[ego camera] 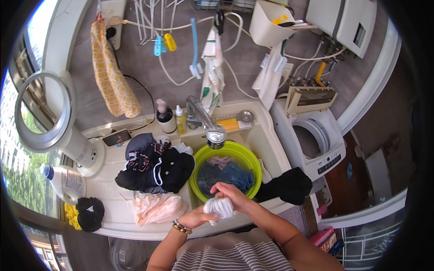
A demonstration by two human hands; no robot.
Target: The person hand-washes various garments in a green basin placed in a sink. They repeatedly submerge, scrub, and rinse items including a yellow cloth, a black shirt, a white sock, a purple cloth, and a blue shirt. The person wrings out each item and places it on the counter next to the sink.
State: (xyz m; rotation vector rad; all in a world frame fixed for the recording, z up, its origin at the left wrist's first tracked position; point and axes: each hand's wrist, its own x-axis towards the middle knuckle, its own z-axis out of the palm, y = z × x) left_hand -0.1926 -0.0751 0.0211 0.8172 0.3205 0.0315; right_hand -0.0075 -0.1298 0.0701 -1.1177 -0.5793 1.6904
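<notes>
My left hand grips a bunched white ribbed cloth from its left side, thumb laid across it. Curled around the cloth's upper right edge is my right hand, its index finger lifted a little. Both hands are at the near rim of a lime-green basin that stands in the sink. Water fills much of the basin, with blue fabric and a pale pink cloth soaking in it. The chrome faucet hangs over the basin's far rim.
Left of the basin lie dark clothes and a thin pale-pink garment. A black garment drapes over the sink's right edge. Farther left stand a bladeless fan and a detergent bottle. A small washing machine has its lid up.
</notes>
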